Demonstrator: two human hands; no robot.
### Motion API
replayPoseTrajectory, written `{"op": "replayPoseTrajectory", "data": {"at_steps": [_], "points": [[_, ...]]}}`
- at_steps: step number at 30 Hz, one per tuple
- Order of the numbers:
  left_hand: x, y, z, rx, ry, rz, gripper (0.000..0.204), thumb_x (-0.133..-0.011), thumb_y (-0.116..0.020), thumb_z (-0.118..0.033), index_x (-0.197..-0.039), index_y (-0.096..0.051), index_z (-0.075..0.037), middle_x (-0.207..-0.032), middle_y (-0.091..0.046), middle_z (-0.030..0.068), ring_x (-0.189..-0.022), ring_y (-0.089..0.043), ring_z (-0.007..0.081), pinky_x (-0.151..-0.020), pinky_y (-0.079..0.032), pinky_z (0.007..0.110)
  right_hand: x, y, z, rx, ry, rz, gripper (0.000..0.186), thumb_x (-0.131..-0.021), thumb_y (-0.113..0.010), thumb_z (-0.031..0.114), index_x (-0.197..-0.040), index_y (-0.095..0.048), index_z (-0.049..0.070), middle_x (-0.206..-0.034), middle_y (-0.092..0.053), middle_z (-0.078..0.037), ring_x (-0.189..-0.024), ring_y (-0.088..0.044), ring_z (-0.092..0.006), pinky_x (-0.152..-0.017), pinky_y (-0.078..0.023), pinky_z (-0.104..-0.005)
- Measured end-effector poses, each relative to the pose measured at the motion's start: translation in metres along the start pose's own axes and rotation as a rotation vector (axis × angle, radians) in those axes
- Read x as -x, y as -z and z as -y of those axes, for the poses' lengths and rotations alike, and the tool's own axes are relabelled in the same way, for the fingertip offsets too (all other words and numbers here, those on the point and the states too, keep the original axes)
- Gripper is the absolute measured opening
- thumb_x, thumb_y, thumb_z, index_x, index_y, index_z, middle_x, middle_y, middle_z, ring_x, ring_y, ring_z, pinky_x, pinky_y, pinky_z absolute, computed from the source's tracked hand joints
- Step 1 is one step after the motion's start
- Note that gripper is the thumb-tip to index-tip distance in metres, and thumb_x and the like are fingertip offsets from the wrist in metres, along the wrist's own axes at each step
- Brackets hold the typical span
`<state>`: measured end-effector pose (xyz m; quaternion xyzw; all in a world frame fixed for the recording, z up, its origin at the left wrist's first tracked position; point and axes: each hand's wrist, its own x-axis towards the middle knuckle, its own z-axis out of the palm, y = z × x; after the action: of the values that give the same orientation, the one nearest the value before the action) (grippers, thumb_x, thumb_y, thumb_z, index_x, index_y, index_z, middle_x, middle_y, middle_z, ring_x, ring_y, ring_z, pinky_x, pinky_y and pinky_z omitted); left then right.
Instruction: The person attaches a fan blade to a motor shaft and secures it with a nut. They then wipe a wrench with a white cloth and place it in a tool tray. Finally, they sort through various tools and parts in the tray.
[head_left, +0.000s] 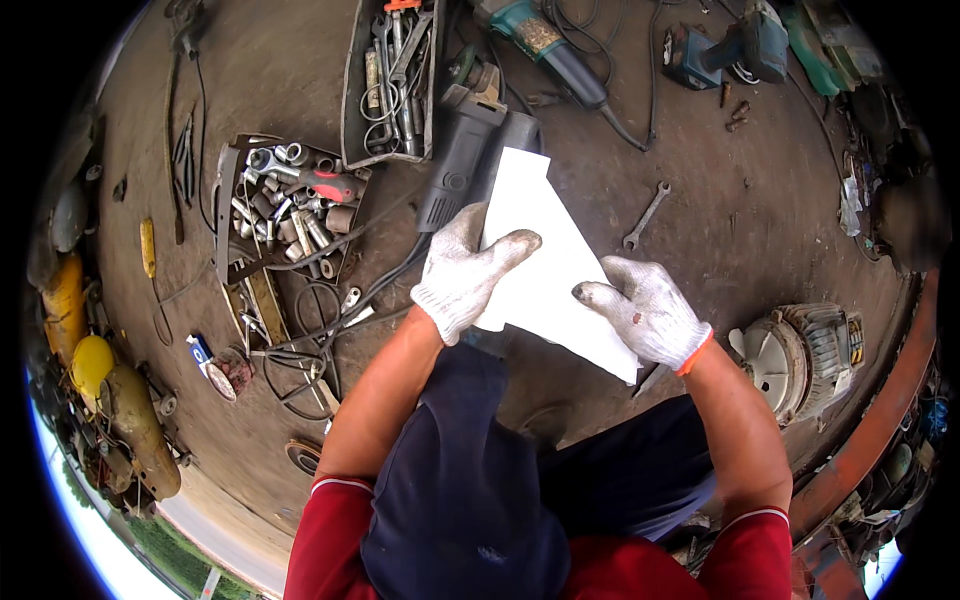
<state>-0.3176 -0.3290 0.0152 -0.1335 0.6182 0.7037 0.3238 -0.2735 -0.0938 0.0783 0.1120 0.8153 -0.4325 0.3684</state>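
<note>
A folded sheet of white paper [545,255] is held up in front of me between both hands. My left hand [467,268], in a white knit glove with a dirty thumb, grips its left edge, thumb on top. My right hand [645,310], gloved the same way with an orange cuff, pinches its lower right side; its fingertips are dark with grime. The fingers under the paper are hidden. Just beyond my left hand lies a black angle grinder [462,150], partly covered by the paper. An open-ended wrench [648,215] lies on the floor beyond my right hand.
At left stand a box of sockets [225,190] and a long metal tray [350,110] of wrenches. A teal grinder [550,55] and a cordless tool [735,50] lie at the far side. An electric motor [795,360] sits at right. Black cables [325,350] coil near my left forearm.
</note>
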Motion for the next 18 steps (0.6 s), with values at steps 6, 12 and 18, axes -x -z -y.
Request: {"op": "replayPoseTrajectory", "data": {"at_steps": [6, 12, 18], "points": [[-0.005, 0.056, 0.013, 0.208, -0.073, -0.259, 0.038, -0.098, -0.079, -0.021, -0.125, -0.063, 0.001, -0.102, -0.073, 0.0110, -0.075, -0.072, 0.0179, -0.069, -0.066, 0.038, 0.011, 0.011, -0.011, 0.047, -0.045, 0.026, 0.036, -0.101, -0.071, 0.031, -0.102, -0.071, -0.004, -0.084, -0.070, -0.024, -0.073, -0.068, -0.0295, -0.076, -0.054, -0.0451], [0.019, 0.143, 0.006, 0.127, -0.211, -0.444, 0.039, -0.100, -0.074, -0.017, -0.134, -0.060, -0.003, -0.105, -0.070, 0.0065, -0.083, -0.071, 0.0170, -0.076, -0.065, 0.036, 0.036, 0.014, -0.073, -0.232, -0.194, -0.182, 0.030, -0.102, -0.070, 0.019, -0.115, -0.072, -0.008, -0.091, -0.075, -0.012, -0.081, -0.067, -0.0131, -0.076, -0.056, -0.0354], [0.011, 0.213, 0.037, 0.362, -0.046, -0.774, 0.049, -0.098, -0.075, -0.011, -0.142, -0.057, -0.003, -0.108, -0.072, 0.0081, -0.089, -0.071, 0.0200, -0.080, -0.061, 0.034, 0.036, 0.006, -0.082, -0.275, -0.152, -0.302, 0.023, -0.103, -0.066, 0.014, -0.115, -0.071, -0.006, -0.095, -0.074, -0.007, -0.090, -0.061, -0.0081, -0.081, -0.054, -0.0305]]}}
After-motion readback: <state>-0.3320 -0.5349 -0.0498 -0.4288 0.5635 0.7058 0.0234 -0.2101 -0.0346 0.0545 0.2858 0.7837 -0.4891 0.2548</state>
